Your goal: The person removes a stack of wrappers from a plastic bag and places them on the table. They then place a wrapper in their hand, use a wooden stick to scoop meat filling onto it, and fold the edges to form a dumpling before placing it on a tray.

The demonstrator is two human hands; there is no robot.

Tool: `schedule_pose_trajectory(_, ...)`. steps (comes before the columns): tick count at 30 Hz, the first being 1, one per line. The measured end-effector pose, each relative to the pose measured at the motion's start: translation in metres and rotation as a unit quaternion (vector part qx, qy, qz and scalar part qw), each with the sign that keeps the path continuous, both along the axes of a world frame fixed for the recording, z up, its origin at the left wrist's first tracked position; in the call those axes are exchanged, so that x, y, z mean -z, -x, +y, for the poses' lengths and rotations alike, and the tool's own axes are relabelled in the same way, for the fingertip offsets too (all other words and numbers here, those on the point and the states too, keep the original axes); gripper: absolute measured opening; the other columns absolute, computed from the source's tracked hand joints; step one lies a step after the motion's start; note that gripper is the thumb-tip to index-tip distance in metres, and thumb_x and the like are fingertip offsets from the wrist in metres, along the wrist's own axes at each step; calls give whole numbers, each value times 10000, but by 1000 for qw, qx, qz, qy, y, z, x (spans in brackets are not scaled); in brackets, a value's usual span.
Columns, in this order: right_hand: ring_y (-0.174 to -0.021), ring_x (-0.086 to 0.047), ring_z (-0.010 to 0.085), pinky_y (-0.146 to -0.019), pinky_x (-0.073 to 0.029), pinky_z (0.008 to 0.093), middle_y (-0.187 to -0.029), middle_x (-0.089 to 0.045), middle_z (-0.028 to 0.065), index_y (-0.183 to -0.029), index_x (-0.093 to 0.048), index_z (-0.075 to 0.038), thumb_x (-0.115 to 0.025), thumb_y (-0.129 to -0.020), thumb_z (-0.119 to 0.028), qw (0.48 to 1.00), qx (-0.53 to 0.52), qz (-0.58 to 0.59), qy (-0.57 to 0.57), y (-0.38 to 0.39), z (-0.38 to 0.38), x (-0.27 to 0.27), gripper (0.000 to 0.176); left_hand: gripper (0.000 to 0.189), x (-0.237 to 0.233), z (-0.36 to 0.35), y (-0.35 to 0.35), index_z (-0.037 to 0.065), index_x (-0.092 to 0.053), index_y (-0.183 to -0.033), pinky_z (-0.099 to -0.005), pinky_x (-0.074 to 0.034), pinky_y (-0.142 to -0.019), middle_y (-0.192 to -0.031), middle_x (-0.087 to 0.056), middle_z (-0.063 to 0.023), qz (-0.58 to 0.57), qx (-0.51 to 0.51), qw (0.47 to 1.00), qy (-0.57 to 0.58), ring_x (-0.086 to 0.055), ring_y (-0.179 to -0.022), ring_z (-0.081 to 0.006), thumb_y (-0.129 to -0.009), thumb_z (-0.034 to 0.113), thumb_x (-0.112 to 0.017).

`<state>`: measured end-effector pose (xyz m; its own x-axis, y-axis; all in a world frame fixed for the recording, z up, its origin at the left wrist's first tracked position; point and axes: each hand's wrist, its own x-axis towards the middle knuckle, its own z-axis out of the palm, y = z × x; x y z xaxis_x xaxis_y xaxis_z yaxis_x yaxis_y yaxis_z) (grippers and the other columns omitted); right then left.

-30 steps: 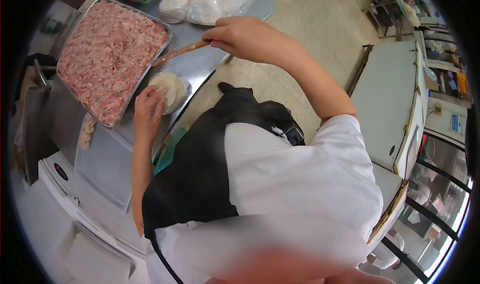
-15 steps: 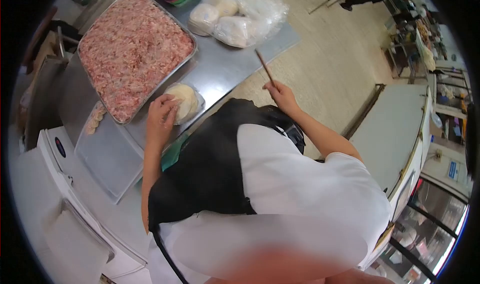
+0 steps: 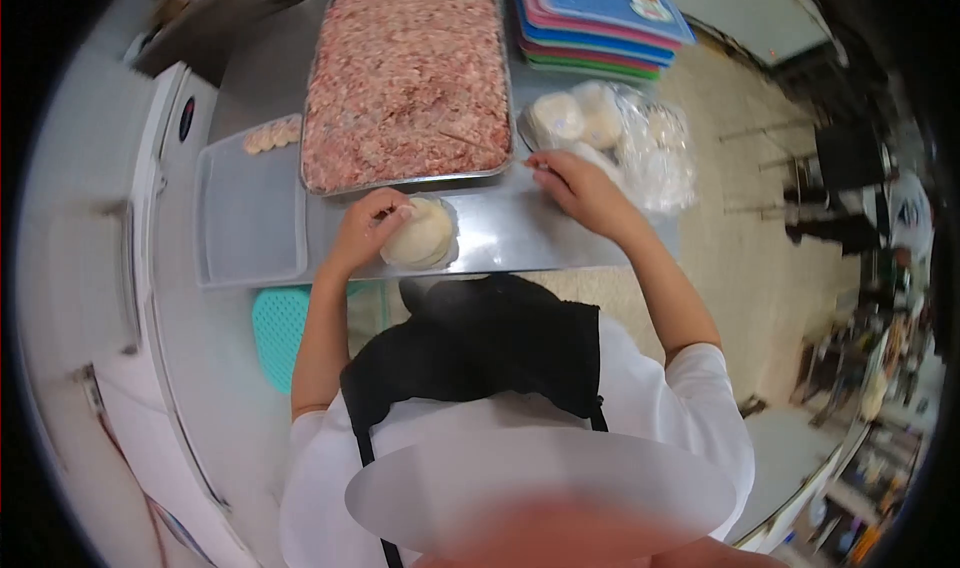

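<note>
A stack of round, pale dumpling wrappers [image 3: 425, 236] on clear plastic lies near the front edge of the metal table. My left hand [image 3: 368, 230] is at its left side, fingertips pinched on the upper edge of a wrapper. My right hand [image 3: 585, 196] is closed around a thin wooden stick [image 3: 465, 140], which points left over the meat. Beyond both hands sits a large metal tray [image 3: 400, 185] filled with raw minced meat [image 3: 405, 78]. A row of small filled dumplings [image 3: 273, 135] rests at the top of a translucent plastic tray [image 3: 252, 213] on the left.
Wrapped packs of wrappers [image 3: 610, 133] lie in clear plastic to the right. Behind them rises a stack of coloured plastic trays or lids [image 3: 600, 28]. A white appliance [image 3: 180, 198] borders the left, and a turquoise perforated basket [image 3: 280, 333] is below the table edge.
My view has turned, so the table appears straighter. My right hand has come in over the table, bringing the stick's tip to the meat. My left hand remains at the wrappers.
</note>
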<state>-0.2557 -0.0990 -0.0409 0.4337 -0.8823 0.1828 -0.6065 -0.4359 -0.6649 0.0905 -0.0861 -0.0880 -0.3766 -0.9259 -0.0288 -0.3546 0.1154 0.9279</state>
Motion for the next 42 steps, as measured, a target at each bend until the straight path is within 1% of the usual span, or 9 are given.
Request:
schedule_pose_trajectory(4,-847,-642,315,-713,-512,410,-911,-658,133,-926,-659,-70,-547,-911,-231,965,-15,229,125,-1,-90,-26,197,149,-2,2,-1,33,-658,-960,-291,-472,-816,-1017,-643,-30,116,-88,989,-30,-594,-924,-149,-887,160,-628)
schedule_pose_trajectory(6,-749,-666,297,-636,-528,414,-798,-670,143,-778,-678,-66,-555,-863,-207,925,9,331,188,-13,-118,-40,206,185,2,4,0,48,-633,-1050,-299,-482,-837,-1053,-634,-29,282,-222,927,-111,-598,-958,-153,-894,146,-622)
schedule_pose_trajectory(7,-712,-665,296,-611,-527,412,-755,-664,136,-748,-674,-69,-559,-838,-187,915,-16,340,216,-17,-123,-35,188,215,4,4,1,55,-620,-1095,-303,-486,-847,-1070,-630,-28,363,-281,876,-147,-600,-975,-155,-897,139,-619)
schedule_pose_trajectory(16,-647,-667,318,-559,-519,418,-675,-654,162,-703,-654,-59,-559,-772,-117,922,-46,300,242,-56,-107,8,130,392,-21,-16,-21,-6,-463,-1305,-360,-471,-978,-1242,-571,-113,420,-329,840,-96,-559,-1158,-211,-945,118,-555)
schedule_pose_trajectory(28,-632,-640,332,-574,-502,444,-661,-624,146,-724,-564,-60,-565,-792,-165,924,57,333,179,-96,-71,9,126,332,-25,-102,-23,-60,-459,-1271,-381,-458,-1022,-1264,-550,-160,577,-360,729,-75,-554,-1172,-254,-960,50,-495)
schedule_pose_trajectory(31,-647,-643,340,-583,-506,445,-692,-640,142,-733,-582,-52,-561,-832,-176,935,74,307,161,-104,-63,11,159,309,-18,-112,-25,-53,-479,-1247,-390,-472,-1006,-1252,-558,-160,609,-314,720,-108,-563,-1157,-258,-959,57,-503)
schedule_pose_trajectory(34,-684,-640,365,-613,-508,452,-746,-660,146,-778,-615,-36,-539,-889,-198,957,83,244,131,-122,-51,9,211,308,0,-122,-23,-43,-488,-1249,-405,-478,-996,-1246,-563,-162,540,-311,776,-91,-568,-1150,-270,-965,76,-498)
schedule_pose_trajectory(37,-729,-654,333,-657,-505,429,-746,-652,172,-790,-651,-28,-538,-913,-266,967,138,216,5,-126,-54,8,291,327,11,-126,-25,-41,-495,-1234,-378,-494,-956,-1205,-582,-158,571,-305,757,-92,-593,-1102,-268,-934,71,-561)
schedule_pose_trajectory(42,-751,-643,283,-678,-470,382,-765,-644,177,-967,-678,-6,-540,-941,-309,966,184,-71,-170,-119,-56,1,335,326,-5,-126,-2,-26,-485,-1245,-469,-453,-990,-1242,-553,-170,576,-266,752,-179,-549,-1156,-292,-980,164,-487)
